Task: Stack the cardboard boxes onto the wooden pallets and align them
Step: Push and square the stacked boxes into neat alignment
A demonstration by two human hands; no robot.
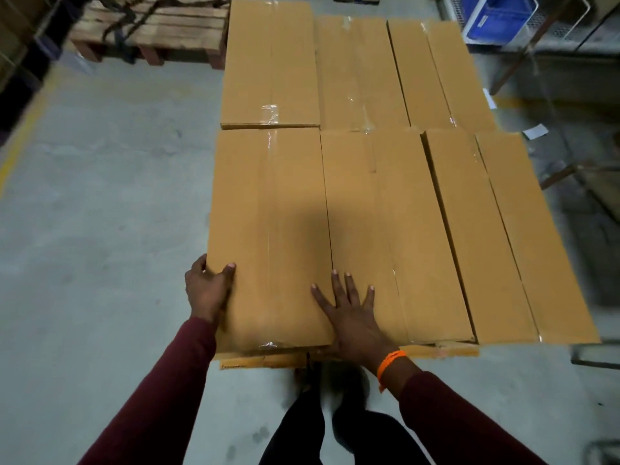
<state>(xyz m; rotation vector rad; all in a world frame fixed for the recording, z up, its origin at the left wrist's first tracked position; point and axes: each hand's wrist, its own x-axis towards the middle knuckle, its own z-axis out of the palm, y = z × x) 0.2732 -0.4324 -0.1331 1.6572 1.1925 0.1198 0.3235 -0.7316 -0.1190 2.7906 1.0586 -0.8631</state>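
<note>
Head: smooth, flat, taped cardboard box (pixel 268 213).

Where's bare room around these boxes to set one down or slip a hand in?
Widest free patch: concrete floor left of the boxes, back to the wooden pallet. Some floor at the near edge by your feet. Box tops are packed, thin seams only; rack legs crowd the right side.

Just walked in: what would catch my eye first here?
Tan cardboard boxes fill the middle, two rows of three. At the near edge, the left hand grips the side of the near-left box while the right hand, wearing an orange wristband, lies flat on top. A wooden pallet sits at the back left.
</note>
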